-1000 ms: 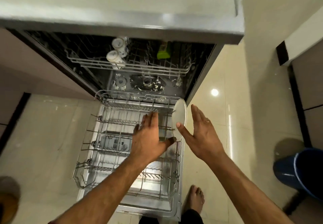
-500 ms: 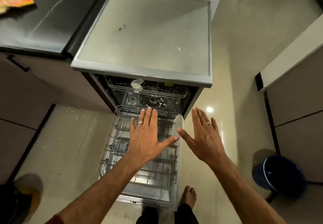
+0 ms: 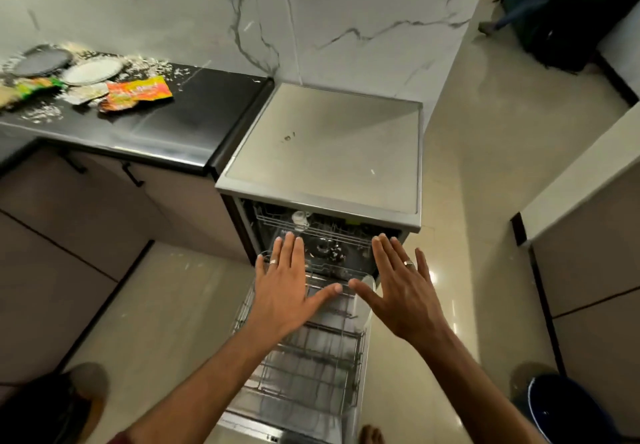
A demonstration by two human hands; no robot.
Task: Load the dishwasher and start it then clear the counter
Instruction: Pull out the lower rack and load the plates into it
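**One plate racked, a messy counter still waiting**

A steel-topped dishwasher [image 3: 325, 152] stands open at the near end of a black, glossy counter [image 3: 166, 121], its wire lower rack [image 3: 304, 350] pulled out over the dropped door. Judging by the scene, loading has barely begun: a single white plate [image 3: 367, 286] stands on edge at the rack's far right corner, while a dark round plate [image 3: 43, 61], a white plate dusted with crumbs [image 3: 92, 72] and crinkled foil snack wrappers [image 3: 138, 91] lie at the counter's far left among scattered flakes. Starting the machine and clearing up remain. The left hand [image 3: 282, 291] and right hand [image 3: 401, 291] hover above the rack, fingers straight and spread wide, holding nothing
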